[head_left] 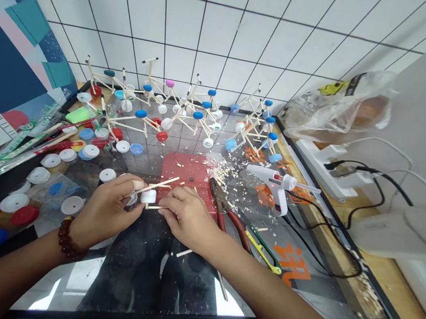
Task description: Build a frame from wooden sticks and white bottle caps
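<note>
I had the white bottle cap (148, 196) at the clock's hub, between the two hands. The left hand (115, 214) was pinched on the upper wooden stick (163, 184), its thumb close by the cap, presumably to steady it. The right hand (188, 218) was narrowed, fingertips on the lower wooden stick (154, 207); from my end I could not tell how firmly.

The glue gun (274, 184) lay between two and three o'clock, nozzle toward nine and handle toward me, I judged for an easy right-hand grab. Pliers (219, 196) sat at three, the yellow-and-green tool (262, 252) nearer four. Loose caps (72, 204) spread from eight to ten, seemingly a supply on the left. The stick-and-cap models (198, 115) stood from eleven to two, probably set back to spare the working area.

The red mat (175, 163) at one o'clock offered a little room, though chips crowded its right side. My best open stretch was the glass tabletop (123, 270) at six, ending at the dark front rim (152, 316). Toward three, tools and cords narrowed the way.
</note>
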{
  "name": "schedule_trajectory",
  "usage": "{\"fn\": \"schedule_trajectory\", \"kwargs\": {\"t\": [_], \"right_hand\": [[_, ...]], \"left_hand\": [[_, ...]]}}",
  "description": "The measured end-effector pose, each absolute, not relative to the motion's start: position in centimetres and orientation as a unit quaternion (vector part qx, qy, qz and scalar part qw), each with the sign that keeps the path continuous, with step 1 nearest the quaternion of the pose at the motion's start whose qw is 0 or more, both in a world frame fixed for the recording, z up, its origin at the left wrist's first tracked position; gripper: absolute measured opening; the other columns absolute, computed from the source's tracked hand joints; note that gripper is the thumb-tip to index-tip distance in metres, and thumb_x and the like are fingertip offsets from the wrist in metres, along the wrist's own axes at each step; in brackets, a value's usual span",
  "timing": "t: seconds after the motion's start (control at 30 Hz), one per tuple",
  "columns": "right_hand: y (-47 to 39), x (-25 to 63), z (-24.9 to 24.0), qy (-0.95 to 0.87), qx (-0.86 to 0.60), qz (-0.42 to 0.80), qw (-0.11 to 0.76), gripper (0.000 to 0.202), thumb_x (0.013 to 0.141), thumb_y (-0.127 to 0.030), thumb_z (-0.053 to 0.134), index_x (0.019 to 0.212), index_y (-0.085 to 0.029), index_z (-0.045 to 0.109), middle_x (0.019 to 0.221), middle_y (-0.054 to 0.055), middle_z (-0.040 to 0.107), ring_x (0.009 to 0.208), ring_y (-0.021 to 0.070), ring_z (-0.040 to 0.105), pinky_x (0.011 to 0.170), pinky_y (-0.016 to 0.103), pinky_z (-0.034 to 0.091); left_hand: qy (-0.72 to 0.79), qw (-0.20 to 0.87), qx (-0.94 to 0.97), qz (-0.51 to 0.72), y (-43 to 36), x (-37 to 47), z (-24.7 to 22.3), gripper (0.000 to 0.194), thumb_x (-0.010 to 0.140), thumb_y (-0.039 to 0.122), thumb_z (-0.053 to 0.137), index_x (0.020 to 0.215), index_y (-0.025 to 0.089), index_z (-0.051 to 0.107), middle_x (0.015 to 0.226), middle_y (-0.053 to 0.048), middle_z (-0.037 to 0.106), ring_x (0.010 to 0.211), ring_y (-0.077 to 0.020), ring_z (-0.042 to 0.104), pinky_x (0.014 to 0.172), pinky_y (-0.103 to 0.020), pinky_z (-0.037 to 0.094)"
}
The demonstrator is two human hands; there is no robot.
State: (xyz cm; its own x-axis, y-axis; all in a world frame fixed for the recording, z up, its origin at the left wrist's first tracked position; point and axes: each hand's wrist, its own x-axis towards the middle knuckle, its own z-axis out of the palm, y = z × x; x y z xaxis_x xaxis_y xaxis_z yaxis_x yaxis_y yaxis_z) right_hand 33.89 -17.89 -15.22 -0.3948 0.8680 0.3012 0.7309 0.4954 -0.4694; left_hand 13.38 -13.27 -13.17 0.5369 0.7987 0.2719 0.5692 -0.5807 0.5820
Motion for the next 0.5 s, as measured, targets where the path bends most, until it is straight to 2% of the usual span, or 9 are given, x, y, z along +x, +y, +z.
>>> {"fn": "schedule_trajectory", "kwargs": {"t": [0.2, 0.3, 0.4, 0.5], "right_hand": [[-18.2, 34.2, -14.7, -0.824, -0.482, 0.132, 0.266, 0.015, 0.091, -0.019, 0.059, 0.104, -0.016, 0.067, 0.094, 0.008, 0.065, 0.091, 0.0213, 0.057, 0.084, 0.035, 0.045], [-18.5, 35.2, -12.7, -0.82, -0.491, 0.108, 0.273, 0.016, 0.092, -0.017, 0.057, 0.104, -0.016, 0.067, 0.098, 0.009, 0.066, 0.092, 0.0218, 0.058, 0.085, 0.037, 0.046], [-20.1, 37.4, -10.0, -0.805, -0.52, 0.074, 0.275, 0.015, 0.092, -0.018, 0.054, 0.097, -0.017, 0.068, 0.101, 0.01, 0.065, 0.092, 0.0219, 0.06, 0.083, 0.037, 0.048], [-23.6, 39.8, -8.5, -0.772, -0.583, 0.068, 0.245, 0.013, 0.091, -0.02, 0.054, 0.085, -0.018, 0.065, 0.092, 0.008, 0.064, 0.086, 0.0205, 0.061, 0.077, 0.035, 0.049]], "left_hand": [[0.4, 0.216, 0.849, 0.27, -13.3, 13.1, -13.1, 0.023, 0.079, 0.018, 0.057, 0.1, 0.021, 0.066, 0.104, -0.004, 0.065, 0.08, -0.0146, 0.061, 0.053, -0.019, 0.044], [0.405, 0.211, 0.843, 0.285, -13.5, 13.0, -12.4, 0.025, 0.078, 0.018, 0.057, 0.102, 0.021, 0.065, 0.105, -0.004, 0.064, 0.065, -0.0104, 0.054, 0.05, -0.02, 0.041], [0.425, 0.21, 0.821, 0.317, -13.8, 12.7, -11.2, 0.025, 0.079, 0.02, 0.059, 0.104, 0.02, 0.065, 0.099, -0.003, 0.063, 0.052, -0.0069, 0.042, 0.049, -0.023, 0.039], [0.445, 0.232, 0.783, 0.367, -14.3, 12.4, -10.0, 0.027, 0.082, 0.024, 0.062, 0.109, 0.019, 0.065, 0.086, -0.001, 0.06, 0.053, -0.0076, 0.041, 0.052, -0.025, 0.038]]}}
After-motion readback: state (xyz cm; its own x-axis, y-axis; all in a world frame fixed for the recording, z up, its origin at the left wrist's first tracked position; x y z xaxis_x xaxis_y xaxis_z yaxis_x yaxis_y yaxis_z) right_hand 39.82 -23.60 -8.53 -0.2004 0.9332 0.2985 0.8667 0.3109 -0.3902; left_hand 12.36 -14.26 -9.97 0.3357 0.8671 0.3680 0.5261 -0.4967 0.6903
